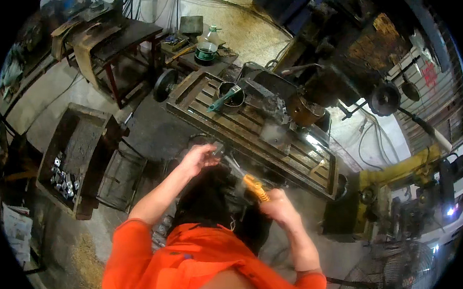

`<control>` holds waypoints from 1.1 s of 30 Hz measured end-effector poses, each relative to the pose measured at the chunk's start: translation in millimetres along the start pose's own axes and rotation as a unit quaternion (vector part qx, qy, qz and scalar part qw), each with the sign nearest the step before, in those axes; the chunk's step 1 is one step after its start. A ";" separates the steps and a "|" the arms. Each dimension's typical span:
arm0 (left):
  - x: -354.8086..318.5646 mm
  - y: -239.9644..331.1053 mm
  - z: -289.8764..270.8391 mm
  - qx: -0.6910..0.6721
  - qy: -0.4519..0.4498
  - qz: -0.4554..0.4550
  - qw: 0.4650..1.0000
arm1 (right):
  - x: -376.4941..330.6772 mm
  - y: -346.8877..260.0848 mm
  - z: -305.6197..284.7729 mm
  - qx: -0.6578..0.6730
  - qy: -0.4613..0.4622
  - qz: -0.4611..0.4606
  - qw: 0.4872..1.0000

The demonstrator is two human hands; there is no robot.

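Held near the clock's centre, toward eleven, by the closed thumb and fingers of the left hand: a small grey metal piece, partly covered by the grip. Looks hard and stiff, probably light enough for fingertips, unlikely to break, perhaps slippery if oily. Best pinched by the outer sides, at the end away from the tool. Wrapped firmly by the right hand, toward five o'clock: a tool with a yellow handle, probably a little heavier, with a ridged-looking grip to take hold of and a metal end pointing at eleven. Reaches up to the grey piece; cannot tell for certain if touching. Farther out, at twelve on the slatted cart: a round pot with a green-handled brush lying across the mouth; cannot make out the contents beneath. At two, on the same cart: a rusty-brown pot, too dark inside to read. At nine, an open brown box, with loose, shiny metal pieces jumbled in the end toward eight. Near eleven, on a side table: a green tub just beside a clear bottle, contents unclear.
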State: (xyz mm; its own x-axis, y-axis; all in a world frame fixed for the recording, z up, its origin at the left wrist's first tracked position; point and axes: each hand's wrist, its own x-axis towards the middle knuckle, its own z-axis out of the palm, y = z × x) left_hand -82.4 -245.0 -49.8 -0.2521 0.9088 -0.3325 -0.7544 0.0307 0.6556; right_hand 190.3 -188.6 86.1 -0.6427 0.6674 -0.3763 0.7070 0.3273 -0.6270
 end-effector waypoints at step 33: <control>142.1 0.4 168.4 0.795 -0.120 0.414 0.428 | 67.1 223.4 5.9 0.059 0.368 0.118 0.920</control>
State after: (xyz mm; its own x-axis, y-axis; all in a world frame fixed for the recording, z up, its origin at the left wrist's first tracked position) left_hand -16.4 -45.8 17.4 0.1786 0.8925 0.4142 0.9459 -0.2717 0.1776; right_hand 303.4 -74.6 -83.2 -0.0701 0.9972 0.0245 0.7367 0.0683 -0.6728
